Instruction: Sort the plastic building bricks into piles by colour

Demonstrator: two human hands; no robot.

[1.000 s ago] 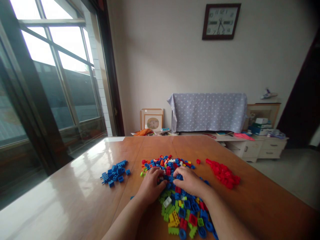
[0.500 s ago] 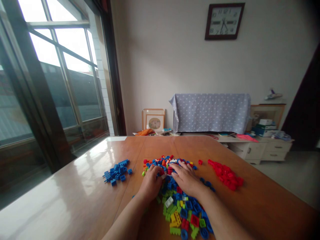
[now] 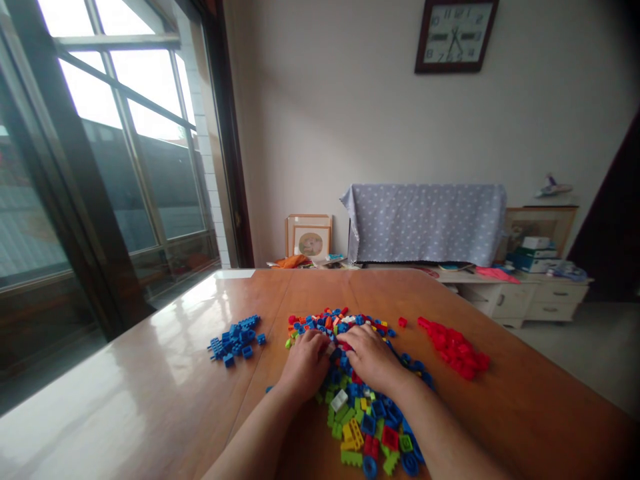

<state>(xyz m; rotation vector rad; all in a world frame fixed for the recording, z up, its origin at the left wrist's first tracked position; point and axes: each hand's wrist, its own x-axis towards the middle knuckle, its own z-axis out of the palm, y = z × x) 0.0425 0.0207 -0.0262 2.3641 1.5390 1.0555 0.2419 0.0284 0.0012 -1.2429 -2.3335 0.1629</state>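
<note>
A heap of mixed toy bricks (image 3: 365,420) in blue, green, red, yellow and white lies in the middle of the wooden table (image 3: 150,400). My left hand (image 3: 306,363) rests on the heap's left side, fingers curled down into the bricks. My right hand (image 3: 369,357) lies beside it on the heap, its fingers bent into the bricks at the far end. What the fingertips hold, if anything, is hidden. A small pile of blue bricks (image 3: 235,339) sits to the left, a pile of red bricks (image 3: 456,347) to the right.
A single red brick (image 3: 403,322) lies between the heap and the red pile. Beyond the table stand a low white cabinet (image 3: 520,300) with books, a cloth-covered object (image 3: 425,223) and a framed picture (image 3: 309,237) on the floor. Large windows run along the left.
Both hands slid slightly forward over the heap toward its far end and drew closer together. The camera tilted down a little.
</note>
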